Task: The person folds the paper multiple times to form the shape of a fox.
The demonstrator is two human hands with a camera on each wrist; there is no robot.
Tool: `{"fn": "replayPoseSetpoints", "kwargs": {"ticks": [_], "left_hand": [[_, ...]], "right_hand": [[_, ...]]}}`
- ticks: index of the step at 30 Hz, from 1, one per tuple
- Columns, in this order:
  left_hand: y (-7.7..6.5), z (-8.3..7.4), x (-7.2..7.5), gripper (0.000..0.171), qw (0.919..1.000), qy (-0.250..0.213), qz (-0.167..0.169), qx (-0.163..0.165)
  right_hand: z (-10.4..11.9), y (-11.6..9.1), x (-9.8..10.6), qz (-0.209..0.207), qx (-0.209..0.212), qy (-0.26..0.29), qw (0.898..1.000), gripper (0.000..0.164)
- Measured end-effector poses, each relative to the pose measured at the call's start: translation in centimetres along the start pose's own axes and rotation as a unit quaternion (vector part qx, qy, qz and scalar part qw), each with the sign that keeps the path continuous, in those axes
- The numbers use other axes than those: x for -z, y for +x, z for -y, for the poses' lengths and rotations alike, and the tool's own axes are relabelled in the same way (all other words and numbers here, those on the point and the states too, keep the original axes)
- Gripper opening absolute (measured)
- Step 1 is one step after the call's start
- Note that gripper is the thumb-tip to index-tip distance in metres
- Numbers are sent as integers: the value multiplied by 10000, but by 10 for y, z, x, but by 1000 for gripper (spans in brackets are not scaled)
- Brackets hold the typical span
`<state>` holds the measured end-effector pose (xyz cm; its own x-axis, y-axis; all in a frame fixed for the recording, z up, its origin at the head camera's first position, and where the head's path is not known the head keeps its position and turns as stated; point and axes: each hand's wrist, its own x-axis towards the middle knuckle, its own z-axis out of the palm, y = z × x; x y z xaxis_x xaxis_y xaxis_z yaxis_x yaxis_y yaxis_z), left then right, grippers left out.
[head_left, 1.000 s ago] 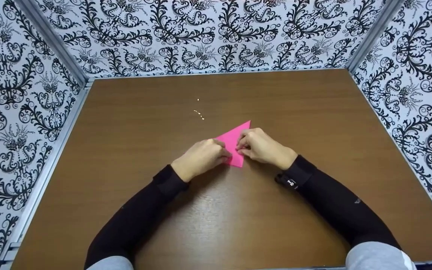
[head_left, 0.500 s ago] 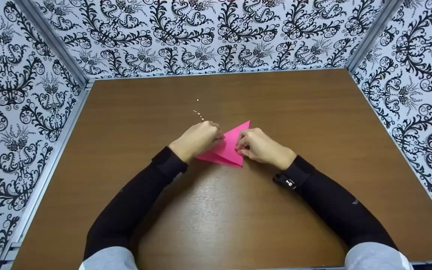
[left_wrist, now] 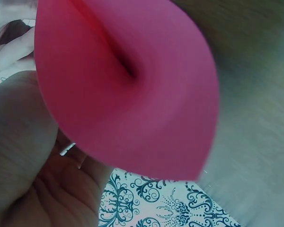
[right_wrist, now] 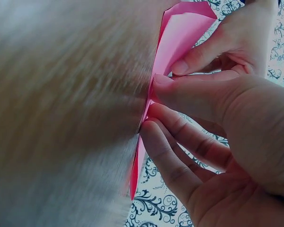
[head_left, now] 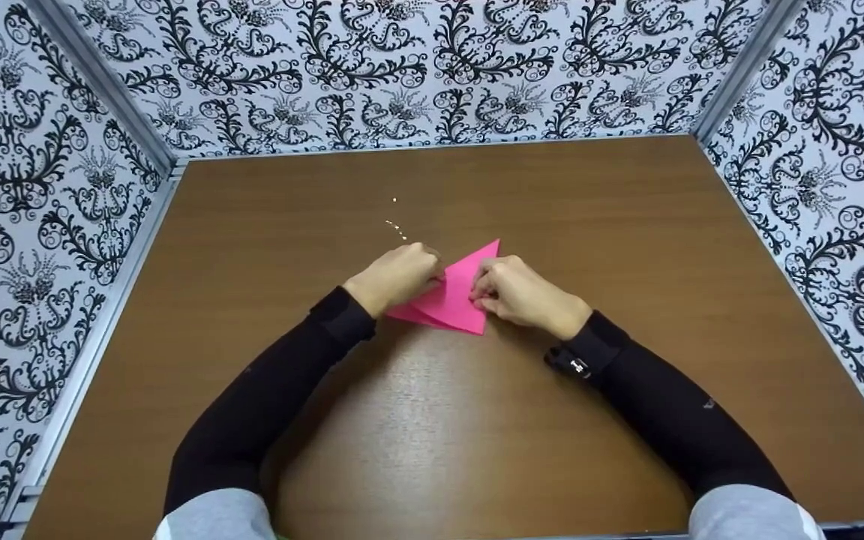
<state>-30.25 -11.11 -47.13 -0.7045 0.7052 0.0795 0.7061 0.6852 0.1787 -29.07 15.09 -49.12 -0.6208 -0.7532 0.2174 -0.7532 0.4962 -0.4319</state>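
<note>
A sheet of bright pink paper (head_left: 456, 296), folded to a pointed shape, lies at the middle of the table between both hands. My left hand (head_left: 400, 276) pinches its left part, and a loose layer sticks out beneath that hand. In the left wrist view the paper (left_wrist: 132, 109) bulges in a rounded curl in front of the left palm (left_wrist: 61, 194). At the paper's right edge, my right hand (head_left: 528, 296) pinches it. The right wrist view shows the right thumb (right_wrist: 194, 97) on the paper (right_wrist: 184, 38) with the fingers close below. Some fingertips are hidden.
The brown wooden table (head_left: 312, 195) meets walls with black-and-white scroll patterns (head_left: 372, 75) at the back and sides. Several tiny bright specks (head_left: 398, 229) show on the tabletop beyond the left hand. Metal strips run along the table's edges.
My left hand has moved up and left from the paper's lower part, drawing a flap with it, so a lower layer now shows at left. The right hand has stayed in place.
</note>
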Motion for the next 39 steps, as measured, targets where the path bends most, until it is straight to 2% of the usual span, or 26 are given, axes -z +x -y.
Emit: {"fn": "replayPoseSetpoints", "kwargs": {"ticks": [7,18,24,32,39], "left_hand": [[-3,4,-3,10,9999,34,-83,-118],[-13,8,-4,22,9991,-210,-279,-237],[-19,9,-4,20,9991,-178,-266,-272],[-27,9,-6,15,9993,-245,-261,-139],[-35,10,-8,17,9981,-295,-455,-276]], "right_hand": [[0,1,1,41,8,18,10000,4],[1,1,4,-15,-120,-21,9999,5],[0,0,1,-41,-62,-66,10000,4],[-3,0,-2,-61,36,-106,9999,4],[-2,-1,-1,-4,-71,-51,10000,4]]}}
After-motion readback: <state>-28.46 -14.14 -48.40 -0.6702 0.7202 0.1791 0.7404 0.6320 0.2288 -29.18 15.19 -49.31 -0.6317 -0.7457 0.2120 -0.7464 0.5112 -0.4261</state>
